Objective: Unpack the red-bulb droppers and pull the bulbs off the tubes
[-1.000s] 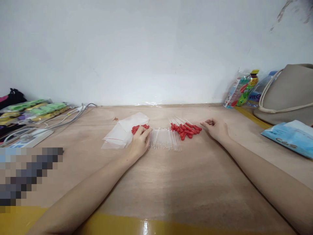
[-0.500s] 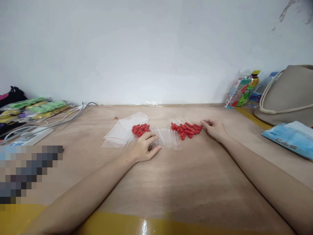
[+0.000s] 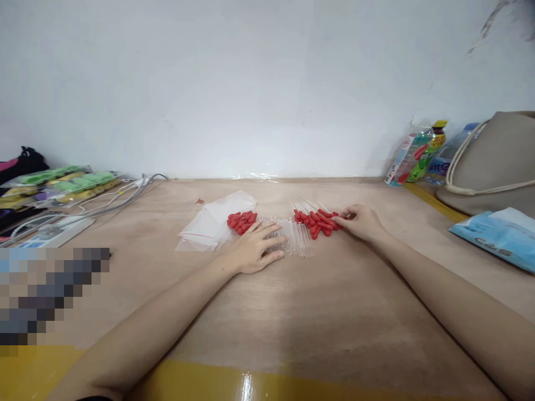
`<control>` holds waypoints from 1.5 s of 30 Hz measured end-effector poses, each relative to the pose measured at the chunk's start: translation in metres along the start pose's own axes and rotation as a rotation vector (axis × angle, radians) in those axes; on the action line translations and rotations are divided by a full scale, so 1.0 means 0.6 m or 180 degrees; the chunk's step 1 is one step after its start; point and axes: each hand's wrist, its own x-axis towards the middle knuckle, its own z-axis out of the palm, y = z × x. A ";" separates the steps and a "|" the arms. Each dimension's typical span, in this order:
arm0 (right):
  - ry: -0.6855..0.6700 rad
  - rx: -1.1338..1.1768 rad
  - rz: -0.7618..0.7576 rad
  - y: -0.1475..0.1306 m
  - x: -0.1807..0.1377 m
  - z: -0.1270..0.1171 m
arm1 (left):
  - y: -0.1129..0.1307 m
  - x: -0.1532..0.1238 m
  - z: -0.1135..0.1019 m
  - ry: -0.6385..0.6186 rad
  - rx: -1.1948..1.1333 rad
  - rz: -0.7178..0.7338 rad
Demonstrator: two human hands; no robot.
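Note:
A row of clear glass dropper tubes [image 3: 295,238] lies in the middle of the wooden table [image 3: 317,312]. My left hand [image 3: 254,248] rests flat on the tubes' left part, fingers stretched out and spread. A small heap of red rubber bulbs [image 3: 241,219] sits just beyond it. A second heap of red bulbs [image 3: 317,221] lies to the right. My right hand [image 3: 360,221] touches that heap's right edge, fingers curled in a pinch on a red bulb.
Clear zip bags [image 3: 211,224] lie left of the bulbs. Cables and a power strip [image 3: 54,229] sit far left, with green packets [image 3: 62,182] behind. At right stand bottles [image 3: 418,151], a beige bag [image 3: 493,164] and a blue packet [image 3: 497,236].
My left hand slid from the left bulb heap rightward onto the tubes and flattened out. My right hand shifted left onto the right heap of bulbs.

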 end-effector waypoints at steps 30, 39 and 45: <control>0.0179 0.0446 0.0642 -0.026 -0.002 0.006 | 0.002 0.005 0.029 0.0391 -0.0450 -0.0165; 0.0478 0.1142 0.0788 -0.027 0.001 0.017 | 0.003 0.002 0.030 0.0771 -0.0349 -0.0182; 0.1011 0.0717 -0.0427 -0.084 -0.051 0.022 | 0.009 0.006 0.023 0.1034 -0.0157 -0.0172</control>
